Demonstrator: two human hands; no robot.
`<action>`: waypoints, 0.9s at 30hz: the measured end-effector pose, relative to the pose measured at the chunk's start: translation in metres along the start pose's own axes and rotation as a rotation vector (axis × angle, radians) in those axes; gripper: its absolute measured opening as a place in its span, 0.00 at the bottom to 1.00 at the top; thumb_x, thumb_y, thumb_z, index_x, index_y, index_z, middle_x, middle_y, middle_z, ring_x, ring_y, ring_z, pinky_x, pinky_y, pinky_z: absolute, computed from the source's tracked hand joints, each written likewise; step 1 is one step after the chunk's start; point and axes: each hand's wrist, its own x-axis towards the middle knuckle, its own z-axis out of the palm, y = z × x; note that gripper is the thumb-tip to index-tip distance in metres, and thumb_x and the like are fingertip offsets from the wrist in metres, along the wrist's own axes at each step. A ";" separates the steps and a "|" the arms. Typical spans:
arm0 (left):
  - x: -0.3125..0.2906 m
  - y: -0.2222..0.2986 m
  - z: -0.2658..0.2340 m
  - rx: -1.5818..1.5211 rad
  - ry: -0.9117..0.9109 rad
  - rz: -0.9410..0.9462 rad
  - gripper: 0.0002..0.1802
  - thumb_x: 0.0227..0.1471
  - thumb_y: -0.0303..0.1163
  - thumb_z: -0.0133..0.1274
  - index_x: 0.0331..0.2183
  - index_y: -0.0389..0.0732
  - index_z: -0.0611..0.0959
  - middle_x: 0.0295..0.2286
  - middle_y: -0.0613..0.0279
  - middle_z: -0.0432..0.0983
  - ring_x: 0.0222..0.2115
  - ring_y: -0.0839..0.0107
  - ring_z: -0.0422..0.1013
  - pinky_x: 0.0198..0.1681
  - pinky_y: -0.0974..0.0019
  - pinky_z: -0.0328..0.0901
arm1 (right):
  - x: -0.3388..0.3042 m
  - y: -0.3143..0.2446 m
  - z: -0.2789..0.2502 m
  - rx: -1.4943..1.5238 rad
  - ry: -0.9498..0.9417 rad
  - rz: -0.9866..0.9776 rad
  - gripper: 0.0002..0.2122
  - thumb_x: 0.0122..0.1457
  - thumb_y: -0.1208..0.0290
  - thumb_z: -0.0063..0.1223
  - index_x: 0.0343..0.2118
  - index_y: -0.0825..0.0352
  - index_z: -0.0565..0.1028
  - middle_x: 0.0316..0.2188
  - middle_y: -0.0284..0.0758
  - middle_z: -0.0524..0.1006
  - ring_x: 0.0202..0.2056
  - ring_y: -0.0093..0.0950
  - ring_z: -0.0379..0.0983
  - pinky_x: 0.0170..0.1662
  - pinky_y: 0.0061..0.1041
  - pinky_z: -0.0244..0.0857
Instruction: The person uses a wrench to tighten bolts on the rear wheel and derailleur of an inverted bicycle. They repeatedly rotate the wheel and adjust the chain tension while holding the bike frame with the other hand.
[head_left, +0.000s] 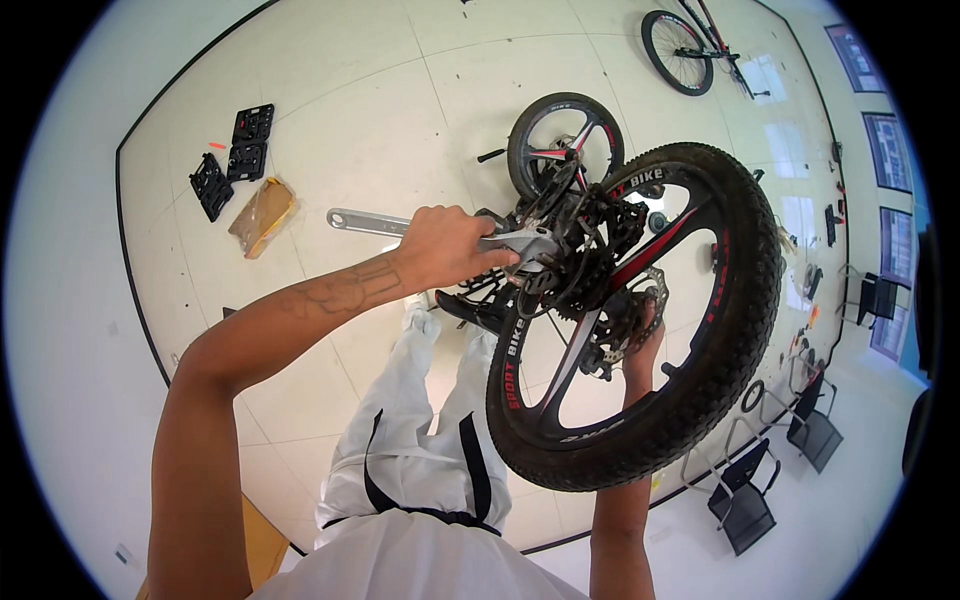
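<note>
A bicycle lies upside down in front of me, its wheel (745, 330) with a knobby black tyre and red-and-black spokes closest to me. My left hand (445, 245) is closed round a silver adjustable wrench (362, 221), whose jaws sit at the wheel's hub beside the derailleur and sprockets (585, 285). On the other side of the wheel my right hand (645, 345) reaches up next to the brake disc (652, 300). Its fingers are mostly hidden behind the spokes and disc, so their grip does not show. The smaller-looking front wheel (565, 145) is farther off.
On the tiled floor at the left lie an opened black tool case (248, 140) and a yellowish packet in clear plastic (264, 217). Another bicycle (680, 52) is at the far right. Black mesh chairs (742, 500) line the right side, near scattered small parts.
</note>
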 end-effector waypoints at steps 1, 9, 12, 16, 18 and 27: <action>0.000 -0.001 0.002 0.006 0.008 0.016 0.32 0.48 0.65 0.51 0.23 0.41 0.80 0.10 0.58 0.68 0.15 0.56 0.70 0.20 0.55 0.62 | 0.001 0.001 -0.002 -0.023 -0.013 0.004 0.14 0.67 0.66 0.42 0.40 0.74 0.73 0.33 0.32 0.76 0.34 0.19 0.70 0.38 0.20 0.64; 0.001 -0.008 -0.001 -0.012 -0.019 0.033 0.27 0.51 0.59 0.51 0.29 0.42 0.82 0.12 0.56 0.72 0.17 0.54 0.72 0.21 0.53 0.63 | 0.011 0.026 -0.017 -0.067 0.032 -0.002 0.14 0.67 0.66 0.42 0.43 0.75 0.73 0.36 0.35 0.77 0.37 0.22 0.72 0.41 0.22 0.64; 0.000 -0.009 -0.001 -0.010 -0.025 0.039 0.26 0.52 0.58 0.50 0.29 0.42 0.82 0.12 0.57 0.72 0.17 0.54 0.72 0.21 0.53 0.63 | 0.012 0.027 -0.017 -0.202 -0.005 -0.058 0.18 0.67 0.54 0.41 0.41 0.68 0.71 0.32 0.32 0.74 0.33 0.20 0.71 0.35 0.21 0.66; -0.002 -0.009 0.004 -0.053 0.024 0.062 0.28 0.52 0.59 0.51 0.23 0.42 0.79 0.09 0.59 0.67 0.15 0.56 0.69 0.20 0.54 0.60 | 0.010 0.019 -0.013 -0.094 -0.031 0.000 0.18 0.66 0.53 0.41 0.40 0.67 0.70 0.29 0.31 0.73 0.30 0.20 0.71 0.34 0.21 0.66; -0.004 -0.008 0.005 -0.060 0.025 0.048 0.28 0.51 0.59 0.52 0.23 0.42 0.79 0.09 0.59 0.67 0.15 0.56 0.69 0.20 0.55 0.60 | 0.009 0.015 -0.010 -0.078 -0.017 0.029 0.18 0.66 0.54 0.41 0.41 0.67 0.70 0.30 0.31 0.73 0.30 0.20 0.71 0.34 0.21 0.67; 0.000 -0.010 0.007 -0.008 0.074 0.131 0.27 0.52 0.58 0.52 0.23 0.41 0.79 0.11 0.57 0.69 0.15 0.54 0.69 0.19 0.55 0.60 | 0.008 0.018 -0.011 -0.034 0.002 0.016 0.17 0.66 0.54 0.42 0.41 0.66 0.70 0.31 0.30 0.74 0.31 0.21 0.71 0.34 0.21 0.67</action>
